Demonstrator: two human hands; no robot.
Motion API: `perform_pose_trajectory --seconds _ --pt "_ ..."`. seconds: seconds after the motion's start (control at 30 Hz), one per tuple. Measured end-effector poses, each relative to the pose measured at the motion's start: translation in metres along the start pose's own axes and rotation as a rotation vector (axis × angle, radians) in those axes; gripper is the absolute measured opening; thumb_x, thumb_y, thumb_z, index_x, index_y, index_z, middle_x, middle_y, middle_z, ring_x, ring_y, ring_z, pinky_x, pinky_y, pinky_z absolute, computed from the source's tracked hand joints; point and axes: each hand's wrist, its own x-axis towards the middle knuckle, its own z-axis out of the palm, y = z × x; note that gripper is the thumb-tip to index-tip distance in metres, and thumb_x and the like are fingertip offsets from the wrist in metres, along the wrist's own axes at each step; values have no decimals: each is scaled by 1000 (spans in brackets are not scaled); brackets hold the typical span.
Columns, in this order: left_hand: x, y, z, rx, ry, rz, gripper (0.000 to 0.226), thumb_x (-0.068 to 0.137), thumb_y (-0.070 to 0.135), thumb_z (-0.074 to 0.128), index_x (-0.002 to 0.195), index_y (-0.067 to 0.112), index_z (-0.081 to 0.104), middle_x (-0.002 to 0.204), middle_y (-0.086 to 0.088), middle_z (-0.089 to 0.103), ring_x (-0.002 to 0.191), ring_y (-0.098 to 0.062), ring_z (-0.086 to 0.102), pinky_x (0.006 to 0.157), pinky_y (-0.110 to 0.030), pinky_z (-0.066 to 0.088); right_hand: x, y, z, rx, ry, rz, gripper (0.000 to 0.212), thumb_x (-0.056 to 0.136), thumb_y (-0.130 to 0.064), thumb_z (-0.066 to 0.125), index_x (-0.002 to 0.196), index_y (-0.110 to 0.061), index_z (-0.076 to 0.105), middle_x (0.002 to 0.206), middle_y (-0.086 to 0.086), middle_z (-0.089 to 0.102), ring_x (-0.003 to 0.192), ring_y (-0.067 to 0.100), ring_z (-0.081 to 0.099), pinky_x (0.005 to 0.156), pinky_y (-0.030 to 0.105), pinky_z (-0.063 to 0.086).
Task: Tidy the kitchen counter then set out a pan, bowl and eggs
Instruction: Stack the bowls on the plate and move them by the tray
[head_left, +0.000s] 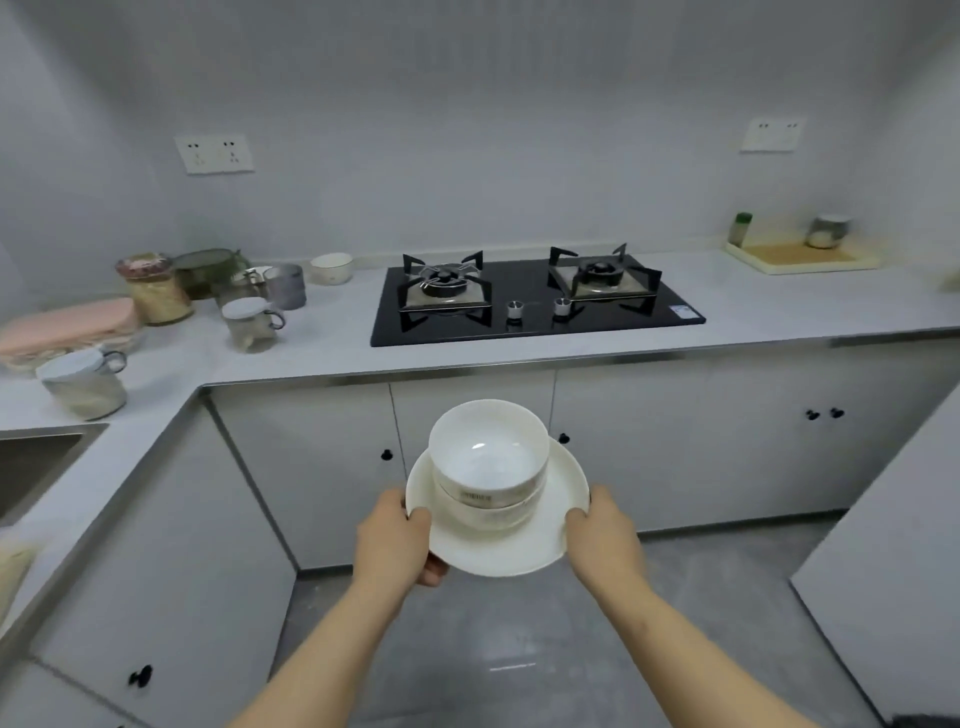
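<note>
I carry a white plate (524, 540) with two stacked white bowls (488, 457) on it, in front of the lower cabinets. My left hand (397, 535) grips the plate's left rim, thumb on top and fingers under. My right hand (602, 530) grips the right rim the same way. Another white bowl (331, 267) sits on the counter (322, 353) left of the black gas hob (535, 301). No pan or eggs are in view.
Several jars and lidded containers (156, 291) crowd the counter's left corner, with a pink-lidded box (67, 325) and a sink (31, 467) further left. A tray with a green-capped bottle and a jar (805, 254) stands at the right. Grey floor lies below.
</note>
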Motion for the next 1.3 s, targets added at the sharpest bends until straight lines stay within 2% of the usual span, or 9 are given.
perform_pose_trajectory --seconds 0.1,0.2,0.43,0.6,0.73,0.87,1.13,1.23,1.3 --pt "22 27 45 25 -73 33 16 87 2 33 90 10 47 71 -16 60 31 -16 51 35 -21 42 33 17 -29 15 70 62 11 89 -8 34 95 -15 41 83 0 51 83 29 50 62 31 36" --pt "47 48 85 60 -151 83 16 87 1 32 83 12 43 64 -13 56 25 -13 46 33 -18 39 66 27 -53 22 138 98 12 89 -9 34 98 -14 42 89 3 52 85 29 51 68 32 38" --pt "128 112 177 58 -338 150 15 86 -2 31 84 8 42 63 -15 51 35 -21 42 36 -22 38 160 36 -104 74 297 232 22 87 -10 34 105 -11 47 101 10 60 93 33 58 77 38 48" --pt "173 170 237 92 -441 235 17 85 -1 31 82 12 42 61 -13 52 32 -20 43 32 -18 34 219 33 -147 92 411 303 26 89 -9 33 111 -8 47 103 10 59 93 31 54 74 34 43" --pt "201 205 287 102 -519 244 13 85 -2 31 78 7 38 64 -15 51 38 -22 43 38 -23 42 262 41 -179 131 460 339 25 88 -9 33 109 -8 46 105 10 58 95 31 55 77 36 45" --pt "223 230 342 144 -555 266 14 84 -1 32 75 8 34 62 -17 53 39 -23 46 38 -24 42 306 57 -212 120 481 374 22 89 -10 33 107 -7 46 104 10 55 92 30 52 74 34 42" --pt "259 285 457 106 -550 248 18 85 -2 32 78 11 41 57 -14 54 36 -18 46 36 -21 40 415 98 -291 166 463 331 20 89 -9 32 103 -12 45 89 5 57 77 24 56 64 32 43" --pt "276 314 509 129 -539 257 16 87 0 33 87 7 47 54 -15 58 35 -18 51 37 -24 44 462 112 -331 185 433 303 21 89 -8 32 104 -12 46 90 6 58 76 24 56 62 30 42" --pt "286 331 535 136 -531 255 15 88 1 34 85 8 46 54 -14 58 36 -17 52 40 -25 47 487 118 -352 184 434 290 21 89 -8 32 105 -12 45 90 7 59 75 24 57 62 31 43"
